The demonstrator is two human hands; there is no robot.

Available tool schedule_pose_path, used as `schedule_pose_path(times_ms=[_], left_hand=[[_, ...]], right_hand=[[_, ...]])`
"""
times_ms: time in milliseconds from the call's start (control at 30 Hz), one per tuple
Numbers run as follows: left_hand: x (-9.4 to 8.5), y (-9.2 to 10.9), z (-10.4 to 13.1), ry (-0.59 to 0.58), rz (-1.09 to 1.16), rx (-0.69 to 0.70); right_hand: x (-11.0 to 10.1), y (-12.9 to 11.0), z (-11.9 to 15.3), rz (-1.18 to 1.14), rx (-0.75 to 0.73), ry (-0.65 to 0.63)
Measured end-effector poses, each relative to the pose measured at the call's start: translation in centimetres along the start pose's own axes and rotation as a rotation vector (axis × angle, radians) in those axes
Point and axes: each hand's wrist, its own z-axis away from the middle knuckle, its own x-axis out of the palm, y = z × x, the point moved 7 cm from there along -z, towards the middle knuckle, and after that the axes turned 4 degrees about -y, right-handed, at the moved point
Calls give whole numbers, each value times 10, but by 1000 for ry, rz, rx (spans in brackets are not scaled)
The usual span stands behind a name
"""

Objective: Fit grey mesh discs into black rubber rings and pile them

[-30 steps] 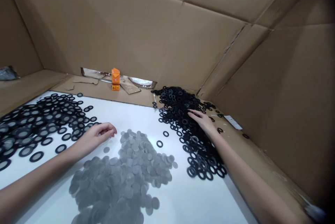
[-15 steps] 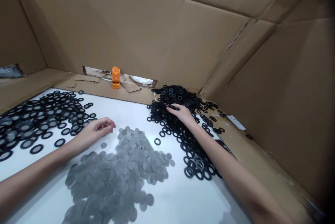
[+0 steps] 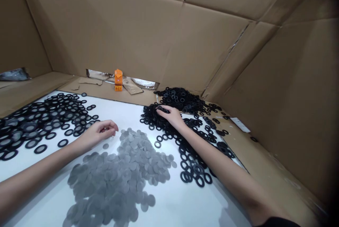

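My right hand [image 3: 171,116] lies at the near-left part of a heap of black rings [image 3: 180,98], its fingers curled round a few of them. Loose rings [image 3: 196,170] trail from this heap along and under my right forearm. My left hand [image 3: 102,131] rests over the white board, fingers curled in toward the thumb; what they hold, if anything, is hidden. To its right and front spreads a pile of thin grey discs [image 3: 113,177], with a single grey disc [image 3: 106,146] lying just below the hand. Left of it are many black rings with grey centres [image 3: 53,115].
Cardboard walls [image 3: 127,25] enclose the white board [image 3: 169,205]. A small orange box [image 3: 118,79] stands on the cardboard ledge behind, near slots cut in the wall. A white label [image 3: 240,124] lies on the right ledge, and a plastic bag [image 3: 14,75] is at far left.
My right hand has moved left, and the black rings under it have shifted left along the board with it. My left hand has stayed almost in place. The view has shifted slightly.
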Motion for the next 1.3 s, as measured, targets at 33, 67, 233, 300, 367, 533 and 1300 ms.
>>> schedule_pose_path(times_ms=[33,67,233,300,367,533,1300], left_hand=[[0,0,0,0,5,2],[0,0,0,1,7,5],[-3,2,3,62,-18,11],[-5,3,5,84,-52,17],[-4,6,7,66,-99,24],[10,25,2,-72,-278,92],[42,62,12,80,-225,260]], right_hand=[[3,-2,-1,5,-12,-8],[6,-4,-2,13,-23,-16],[10,-11,-5,71,-81,-37],[5,-17,-5,94,-119,-35],[-5,-25,-2,142,-163,-15],[-20,-43,25,389,-215,-20],[19,-74,73,-416,102,-154]])
